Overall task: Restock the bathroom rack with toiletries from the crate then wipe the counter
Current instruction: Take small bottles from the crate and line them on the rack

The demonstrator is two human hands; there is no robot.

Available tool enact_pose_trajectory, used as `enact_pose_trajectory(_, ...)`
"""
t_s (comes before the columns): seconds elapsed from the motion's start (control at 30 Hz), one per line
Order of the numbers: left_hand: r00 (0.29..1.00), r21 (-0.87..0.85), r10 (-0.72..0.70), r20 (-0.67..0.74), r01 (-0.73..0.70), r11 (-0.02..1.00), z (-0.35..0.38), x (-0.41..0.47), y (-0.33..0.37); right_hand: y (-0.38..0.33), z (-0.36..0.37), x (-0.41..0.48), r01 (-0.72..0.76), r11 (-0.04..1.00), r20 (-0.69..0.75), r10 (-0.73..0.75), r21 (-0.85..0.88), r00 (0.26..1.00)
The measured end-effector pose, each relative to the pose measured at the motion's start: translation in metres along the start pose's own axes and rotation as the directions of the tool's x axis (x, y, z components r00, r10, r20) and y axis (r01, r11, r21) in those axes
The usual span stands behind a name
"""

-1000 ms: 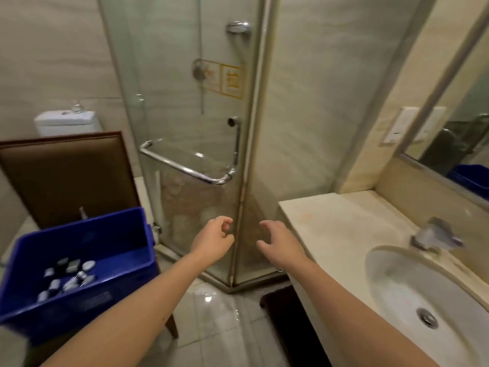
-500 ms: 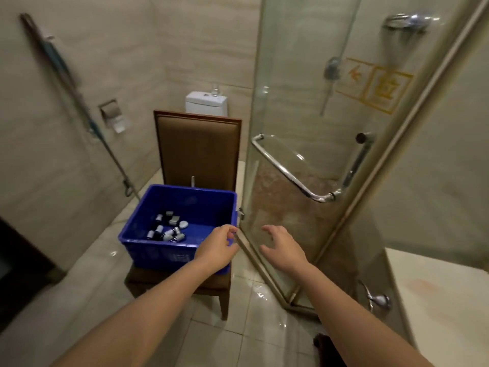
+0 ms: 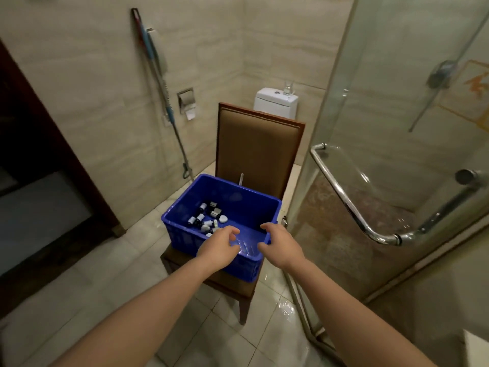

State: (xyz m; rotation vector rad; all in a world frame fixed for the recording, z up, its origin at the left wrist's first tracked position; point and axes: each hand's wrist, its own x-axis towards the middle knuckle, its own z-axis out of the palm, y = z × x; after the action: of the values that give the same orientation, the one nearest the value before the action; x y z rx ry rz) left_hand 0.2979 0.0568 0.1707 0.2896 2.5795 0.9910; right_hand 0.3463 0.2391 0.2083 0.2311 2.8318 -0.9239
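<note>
Hands reach forward side by side over the near end of a blue crate (image 3: 248,205). The left hand (image 3: 218,249) hangs above the crate's near wall, palm down, its fingers (image 3: 231,231) loosely curled and a little apart, with the thumb set off from them; they hold nothing. Their tips lie just beside the nearest of the small toiletry bottles (image 3: 207,217), though whether they touch one cannot be told. The right hand (image 3: 283,249) is over the crate's near right corner, its fingers (image 3: 267,226) likewise loosely bent and spread, the thumb lower and apart, gripping nothing. Whether the thumb touches the rim cannot be told.

The bottles, dark with pale caps, lie jumbled on the crate's floor toward its left side. The crate sits on the seat of a brown padded chair (image 3: 258,147), whose back rises behind it. Behind the chair stands a white toilet cistern (image 3: 275,102) with a clear glass (image 3: 288,87) on its lid. A long-handled mop (image 3: 158,83) leans on the tiled left wall beside a recessed paper holder (image 3: 186,100). To the right is a glass shower door with a chrome handle (image 3: 344,197). A pale corner of the worktop (image 3: 476,348) shows at the lower right edge, well apart from the crate.
</note>
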Motion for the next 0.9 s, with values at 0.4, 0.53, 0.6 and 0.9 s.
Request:
enact_pose_trajectory(0.4,0.993,0.005,-0.118,0.022,0.118,0.993,-0.026,0.062,-0.061,-0.009,0.036,0.087,0.007,1.000,0.137,-0.009,0.017,0.991)
enact_pose_trajectory(0.53,0.990,0.009,-0.121,0.074,0.121,0.993,-0.040,0.109,-0.086,-0.014,0.058,0.128,-0.048,0.998,0.163,0.043,0.027,0.986)
enact_pose_trajectory(0.6,0.986,0.015,-0.136,0.097,0.135,0.991,-0.048,0.135,-0.100,-0.017,0.070,0.150,-0.093,0.995,0.176,0.085,0.037,0.981)
enact_pose_trajectory(0.9,0.943,0.087,-0.208,0.259,0.192,0.978,-0.085,0.233,-0.174,-0.039,0.122,0.244,-0.287,0.957,0.253,0.271,0.029,0.929)
